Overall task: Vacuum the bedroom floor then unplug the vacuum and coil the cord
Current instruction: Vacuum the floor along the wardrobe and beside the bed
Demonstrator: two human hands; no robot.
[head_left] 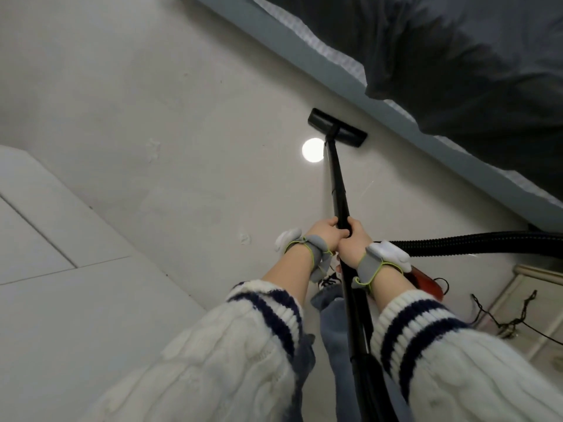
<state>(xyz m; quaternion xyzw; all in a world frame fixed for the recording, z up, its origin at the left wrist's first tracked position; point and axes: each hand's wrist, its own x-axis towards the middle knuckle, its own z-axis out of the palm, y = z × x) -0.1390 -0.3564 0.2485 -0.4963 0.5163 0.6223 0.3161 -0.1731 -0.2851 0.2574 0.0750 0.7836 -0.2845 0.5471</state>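
A black vacuum wand (pixel 337 184) runs from my hands down to a flat black floor head (pixel 336 127), which sits on the pale glossy floor (pixel 189 123) close to the bed's grey base. My left hand (pixel 325 233) grips the wand from the left and my right hand (pixel 355 239) grips it from the right, side by side. A black ribbed hose (pixel 475 243) leads off to the right. Part of the red vacuum body (pixel 425 281) shows behind my right wrist. A thin black cord (pixel 499 318) lies tangled at the lower right.
A bed with a dark duvet (pixel 457 56) and grey frame (pixel 304 53) crosses the upper right. A white cabinet or panel (pixel 61 254) fills the lower left. Pale furniture (pixel 536 303) stands at the right edge. A ceiling light reflects on the floor (pixel 313 150) beside the head.
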